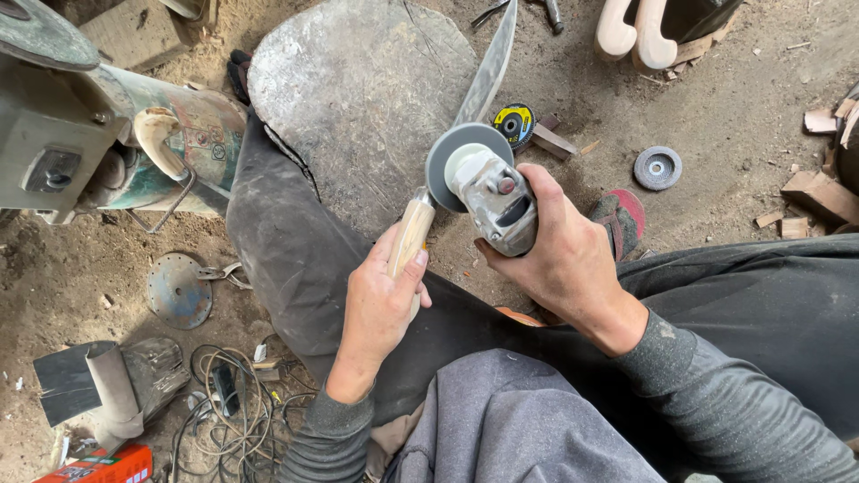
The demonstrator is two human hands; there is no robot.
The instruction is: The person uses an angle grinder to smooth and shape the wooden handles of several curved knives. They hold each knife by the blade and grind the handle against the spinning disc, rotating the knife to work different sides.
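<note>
Seated on the dirt floor, legs out in dusty dark trousers, grey sleeves nearest the camera.

Near left: a tangle of cables, a rolled sheet of sandpaper, an orange box at the bottom edge.

My left hand is wrapped tight round the pale wooden handle of a long knife, thumb along the wood. The handle tilts up and to the right; the blade runs on from it, far and slightly right, over the stump.

My right hand is clamped round the grey body of an angle grinder, just right of the handle. Its grey disc sits at the junction of handle and blade; I cannot tell whether it touches.

Left, middle distance: a round metal disc lies flat on the ground. Beyond it, a green machine with a curved wooden piece resting against it.

Centre far: a wide, flat-topped stump, grey and worn.

Right of the stump: a yellow-and-black flap disc, a small wood block beside it, then a grey flap disc on the dirt. My red-toed shoe is just right of my right hand. Wood offcuts at the right edge. Far right: two pale shaped wooden handles standing together.
</note>
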